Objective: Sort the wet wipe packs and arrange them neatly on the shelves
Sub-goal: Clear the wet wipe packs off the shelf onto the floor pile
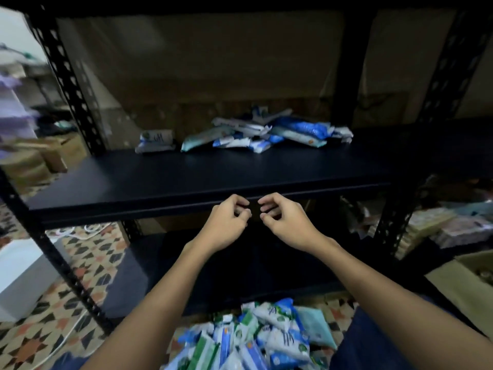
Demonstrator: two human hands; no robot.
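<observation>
Wet wipe packs (pixel 256 134) lie jumbled at the back of the black shelf (pixel 186 180), more heaped on the floor (pixel 248 340); left hand (pixel 226 225) and right hand (pixel 285 222) loosely curled, holding nothing, so reach in, separate by type, stack flat

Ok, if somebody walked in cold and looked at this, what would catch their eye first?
Probably the two bare hands, left hand and right hand, held close together with loosely curled, empty fingers in front of the dark shelf. Next, the untidy heap of wipe packs at the back of that shelf, and the bigger pile of packs low down near the person.
</observation>
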